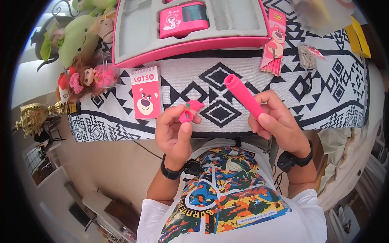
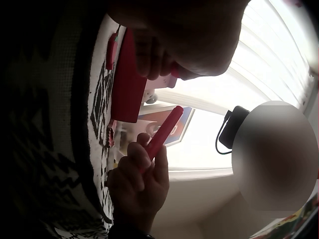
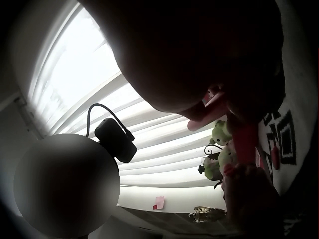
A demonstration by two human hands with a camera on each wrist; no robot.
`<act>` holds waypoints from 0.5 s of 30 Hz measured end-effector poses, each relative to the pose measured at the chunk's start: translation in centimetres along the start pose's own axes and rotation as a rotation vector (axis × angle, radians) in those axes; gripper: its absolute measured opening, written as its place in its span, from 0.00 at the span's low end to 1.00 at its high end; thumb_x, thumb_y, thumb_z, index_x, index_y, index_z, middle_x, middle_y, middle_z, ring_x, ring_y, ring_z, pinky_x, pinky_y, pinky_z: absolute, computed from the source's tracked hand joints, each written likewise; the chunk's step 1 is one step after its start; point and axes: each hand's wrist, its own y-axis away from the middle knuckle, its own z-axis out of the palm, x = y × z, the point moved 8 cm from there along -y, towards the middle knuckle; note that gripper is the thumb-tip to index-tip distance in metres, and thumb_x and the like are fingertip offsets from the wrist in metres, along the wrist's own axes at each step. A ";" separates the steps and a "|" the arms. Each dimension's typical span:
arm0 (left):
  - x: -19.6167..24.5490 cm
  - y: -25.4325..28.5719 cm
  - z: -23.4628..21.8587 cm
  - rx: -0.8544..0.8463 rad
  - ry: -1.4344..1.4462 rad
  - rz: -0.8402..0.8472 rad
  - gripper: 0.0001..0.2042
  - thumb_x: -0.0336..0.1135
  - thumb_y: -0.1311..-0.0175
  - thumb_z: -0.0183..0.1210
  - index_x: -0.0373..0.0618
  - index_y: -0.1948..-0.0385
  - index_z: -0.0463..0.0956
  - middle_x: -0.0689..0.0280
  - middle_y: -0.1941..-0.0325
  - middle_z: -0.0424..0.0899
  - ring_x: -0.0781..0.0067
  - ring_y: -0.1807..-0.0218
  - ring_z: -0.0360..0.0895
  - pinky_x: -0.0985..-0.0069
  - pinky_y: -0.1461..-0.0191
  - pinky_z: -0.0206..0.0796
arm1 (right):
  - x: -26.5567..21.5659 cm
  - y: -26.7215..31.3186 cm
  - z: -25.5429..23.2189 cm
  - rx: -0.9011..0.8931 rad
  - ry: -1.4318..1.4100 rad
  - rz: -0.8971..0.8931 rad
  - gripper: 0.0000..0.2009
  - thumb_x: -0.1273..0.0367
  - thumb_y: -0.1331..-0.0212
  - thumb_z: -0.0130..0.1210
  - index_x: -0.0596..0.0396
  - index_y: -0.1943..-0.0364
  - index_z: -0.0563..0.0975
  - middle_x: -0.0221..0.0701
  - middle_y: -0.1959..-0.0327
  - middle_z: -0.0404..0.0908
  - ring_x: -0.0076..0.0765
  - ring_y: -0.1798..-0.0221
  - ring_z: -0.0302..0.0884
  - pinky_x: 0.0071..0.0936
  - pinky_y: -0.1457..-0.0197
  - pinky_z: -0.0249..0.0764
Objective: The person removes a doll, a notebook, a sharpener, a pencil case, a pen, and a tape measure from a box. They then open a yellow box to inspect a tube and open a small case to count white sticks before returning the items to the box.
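Observation:
The left hand [image 1: 175,133] pinches a small round pink cap [image 1: 186,116] between thumb and fingers, its hollow side showing a bit of shiny metal inside. Just beyond those fingertips a pink strawberry-shaped piece [image 1: 195,105] with a green top lies on the cloth. In the right hand [image 1: 279,121] a slim pink tube [image 1: 243,95] is gripped near its lower end, tilted with the open end up and toward the left. Cap and tube are apart. The left wrist view shows the same tube [image 2: 165,130] held between thumb and curled fingers.
A pink box [image 1: 190,44] with a moulded tray and a pink sharpener-like device [image 1: 184,20] stands at the back. A Lotso notepad [image 1: 146,95] lies left, a pencil pack [image 1: 273,44] right. Plush toys [image 1: 79,40] and a doll [image 1: 91,77] sit far left on the patterned cloth [image 1: 227,129].

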 end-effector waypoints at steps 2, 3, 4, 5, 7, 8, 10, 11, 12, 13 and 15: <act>-0.1 -0.1 -0.3 0.004 0.045 -0.015 0.17 0.35 0.25 0.56 0.34 0.41 0.71 0.52 0.57 0.81 0.65 0.60 0.80 0.68 0.55 0.75 | 0.1 -0.2 0.0 0.025 0.062 -0.020 0.20 0.59 0.27 0.53 0.59 0.42 0.69 0.26 0.73 0.75 0.17 0.76 0.65 0.17 0.73 0.63; -0.3 -0.1 -0.3 0.011 0.037 -0.015 0.17 0.35 0.25 0.56 0.34 0.41 0.71 0.52 0.57 0.81 0.65 0.60 0.80 0.68 0.55 0.75 | -1.0 -0.2 0.0 0.060 0.307 -0.144 0.18 0.63 0.31 0.58 0.59 0.44 0.72 0.28 0.71 0.78 0.21 0.73 0.71 0.20 0.69 0.68; -0.6 -0.2 -0.3 0.003 0.073 -0.014 0.16 0.33 0.25 0.56 0.33 0.41 0.72 0.53 0.54 0.81 0.66 0.59 0.81 0.69 0.53 0.76 | -2.1 -0.1 0.3 0.096 0.550 -0.269 0.17 0.68 0.35 0.63 0.59 0.45 0.75 0.30 0.69 0.81 0.25 0.71 0.77 0.23 0.66 0.73; -0.8 -0.1 -0.2 -0.005 0.110 -0.016 0.16 0.31 0.25 0.56 0.32 0.42 0.73 0.53 0.51 0.81 0.67 0.57 0.83 0.71 0.50 0.76 | -2.5 -0.1 0.6 0.087 0.544 -0.266 0.17 0.68 0.35 0.63 0.59 0.45 0.75 0.30 0.69 0.81 0.25 0.71 0.77 0.23 0.66 0.73; -1.0 -0.1 -0.2 -0.003 0.134 -0.021 0.16 0.33 0.24 0.56 0.31 0.43 0.74 0.53 0.52 0.82 0.68 0.57 0.83 0.72 0.51 0.76 | -4.2 0.1 0.9 0.152 0.881 -0.268 0.15 0.69 0.44 0.69 0.54 0.53 0.83 0.34 0.63 0.85 0.38 0.64 0.85 0.29 0.60 0.79; -0.6 -0.3 -0.1 0.001 0.086 0.013 0.15 0.33 0.24 0.57 0.31 0.44 0.75 0.53 0.53 0.83 0.69 0.57 0.83 0.73 0.52 0.76 | -4.3 0.0 0.9 0.143 0.898 -0.277 0.15 0.68 0.46 0.70 0.54 0.54 0.84 0.35 0.62 0.86 0.39 0.64 0.85 0.29 0.62 0.79; 0.0 -0.5 -0.1 0.006 0.041 0.051 0.15 0.33 0.24 0.57 0.31 0.44 0.76 0.53 0.53 0.83 0.70 0.58 0.83 0.74 0.52 0.76 | -4.1 0.0 1.0 0.140 0.903 -0.300 0.15 0.68 0.46 0.70 0.53 0.54 0.84 0.34 0.63 0.86 0.38 0.65 0.85 0.29 0.62 0.79; 0.1 -0.5 0.0 -0.026 0.017 0.040 0.15 0.34 0.25 0.57 0.30 0.45 0.76 0.54 0.54 0.83 0.70 0.59 0.83 0.75 0.54 0.76 | -4.1 0.1 1.2 0.137 0.905 -0.323 0.15 0.68 0.46 0.70 0.53 0.54 0.84 0.33 0.64 0.85 0.38 0.66 0.85 0.30 0.63 0.78; 0.1 -0.5 0.2 -0.057 -0.006 0.030 0.15 0.34 0.25 0.57 0.30 0.46 0.76 0.54 0.55 0.84 0.71 0.60 0.83 0.75 0.55 0.76 | -4.2 0.0 1.2 0.138 0.907 -0.323 0.15 0.68 0.46 0.70 0.53 0.54 0.84 0.33 0.64 0.85 0.38 0.66 0.85 0.30 0.63 0.78; 0.1 -0.5 0.1 -0.058 -0.005 0.031 0.15 0.34 0.25 0.57 0.30 0.46 0.76 0.54 0.55 0.84 0.71 0.60 0.83 0.75 0.55 0.76 | -4.3 -0.1 1.4 0.127 0.958 -0.337 0.14 0.69 0.46 0.70 0.52 0.54 0.84 0.33 0.65 0.85 0.38 0.67 0.84 0.30 0.64 0.78; -0.4 -0.3 0.1 -0.083 0.048 -0.023 0.14 0.34 0.25 0.57 0.30 0.48 0.77 0.56 0.58 0.84 0.73 0.63 0.83 0.77 0.59 0.76 | -4.4 -0.2 1.6 0.118 1.009 -0.352 0.14 0.69 0.46 0.70 0.52 0.55 0.84 0.32 0.66 0.84 0.38 0.68 0.83 0.31 0.65 0.77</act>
